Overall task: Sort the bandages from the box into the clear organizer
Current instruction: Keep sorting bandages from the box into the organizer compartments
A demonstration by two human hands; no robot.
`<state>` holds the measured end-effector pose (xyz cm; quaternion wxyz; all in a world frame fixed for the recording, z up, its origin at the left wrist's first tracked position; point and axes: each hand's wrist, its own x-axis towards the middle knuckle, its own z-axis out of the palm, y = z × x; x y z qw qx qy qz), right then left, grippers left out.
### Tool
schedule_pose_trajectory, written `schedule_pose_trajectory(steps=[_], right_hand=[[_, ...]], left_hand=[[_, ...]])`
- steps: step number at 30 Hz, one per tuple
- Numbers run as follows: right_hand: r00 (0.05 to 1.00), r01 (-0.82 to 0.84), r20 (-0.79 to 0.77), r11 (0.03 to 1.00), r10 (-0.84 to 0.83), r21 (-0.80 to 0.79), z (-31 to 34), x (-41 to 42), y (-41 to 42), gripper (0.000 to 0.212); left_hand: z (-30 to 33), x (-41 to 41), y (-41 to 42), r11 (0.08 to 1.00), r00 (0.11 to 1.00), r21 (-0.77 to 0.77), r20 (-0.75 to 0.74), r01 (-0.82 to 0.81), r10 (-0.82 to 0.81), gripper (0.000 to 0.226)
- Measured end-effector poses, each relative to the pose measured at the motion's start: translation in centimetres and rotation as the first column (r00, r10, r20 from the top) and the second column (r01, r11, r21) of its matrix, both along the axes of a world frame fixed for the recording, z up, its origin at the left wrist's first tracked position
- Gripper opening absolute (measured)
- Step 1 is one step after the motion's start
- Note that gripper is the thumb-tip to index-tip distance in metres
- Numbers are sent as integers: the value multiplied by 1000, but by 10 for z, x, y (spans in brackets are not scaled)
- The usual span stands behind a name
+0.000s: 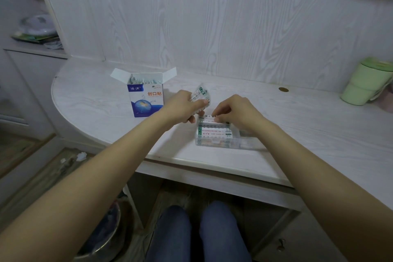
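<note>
Sitting at the desk, I see my knees in blue jeans (197, 232) nearest, under the desk's front edge, with a metal bowl (104, 238) on the floor to the left and crumpled paper scraps (80, 156) farther out. Above them the white wood-grain desk (297, 134) curves away on its left side. Near its front edge sits the clear organizer (219, 136), with wrapped bandages already lying flat in its left compartment. My right hand (236, 112) is over the organizer's far end, fingers curled, pinching a bandage (210, 118) at the top of that compartment. My left hand (182, 106), just left of it, grips a fanned bunch of bandages (201, 94) between thumb and fingers, held up off the desk. Farther left stands the blue and white box (145, 100), upright, flaps open, more bandages showing inside. A small brown disc (283, 89) lies far back on the desk, and a pale green cup (365, 84) leans at the far right. Behind everything runs a white wood-grain wall panel (212, 17); at far left a shelf (36, 49) holds a blurred pile.
</note>
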<state>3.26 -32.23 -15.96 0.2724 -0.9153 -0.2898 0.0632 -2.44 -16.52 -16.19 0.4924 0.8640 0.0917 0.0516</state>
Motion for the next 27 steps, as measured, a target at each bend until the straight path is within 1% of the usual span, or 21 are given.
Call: schedule_pose_trajectory(steps=[2, 4, 7, 9, 10, 11, 12, 13, 15, 17, 18, 20, 23, 25, 27], right_hand=[[1000, 0, 1, 1000, 0, -1, 0, 1, 1, 15], [1000, 1, -6, 1000, -1, 10, -1, 1, 0, 18], [1000, -9, -21, 1000, 9, 14, 1, 2, -1, 20], [1000, 1, -4, 999, -1, 55, 4, 2, -4, 19], [1000, 29, -5, 990, -29, 135, 7, 1, -6, 16], [997, 68, -39, 965, -60, 255, 11, -1, -8, 14], [992, 101, -108, 919, -64, 380, 15, -3, -11, 14], [981, 122, -190, 870, -33, 477, 20, -7, -13, 14], [949, 123, -306, 798, 80, 590, 25, -16, -18, 14], [934, 104, -322, 748, 152, 655, 26, -22, -21, 6], [937, 103, -314, 732, 157, 674, 26, -24, -23, 3], [945, 116, -299, 715, 135, 689, 25, -24, -28, 4], [959, 127, -270, 708, 92, 695, 24, -22, -38, 8], [966, 132, -251, 704, 67, 697, 22, -21, -42, 12], [968, 157, -249, 698, 31, 699, 20, -18, -47, 19]], left_hand=[[1, -1, 1, 1000, 1000, 6, -12, 7, -6, 28], [2, -2, 1, 1000, 1000, -22, -1, -7, 7, 28], [5, -4, 1, 996, 994, -82, 100, -43, 51, 27], [7, -9, 0, 988, 985, -151, 161, -37, 62, 20], [9, -12, -1, 978, 983, -208, 174, -21, 58, 16], [11, -14, -2, 962, 983, -272, 176, -4, 54, 13], [13, -17, -4, 945, 984, -328, 167, 3, 55, 12], [15, -18, -6, 928, 987, -372, 149, 2, 58, 15], [19, -21, -14, 897, 993, -442, 110, 4, 50, 27], [21, -22, -22, 873, 994, -487, 104, 29, 25, 34], [22, -23, -25, 865, 994, -499, 107, 44, 11, 35], [24, -25, -31, 841, 993, -535, 117, 83, -24, 33], [26, -26, -38, 778, 990, -615, 123, 128, -66, 20], [26, -23, -42, 774, 992, -625, 118, 103, -37, 16], [26, -19, -47, 795, 992, -605, 121, 48, 32, 18]])
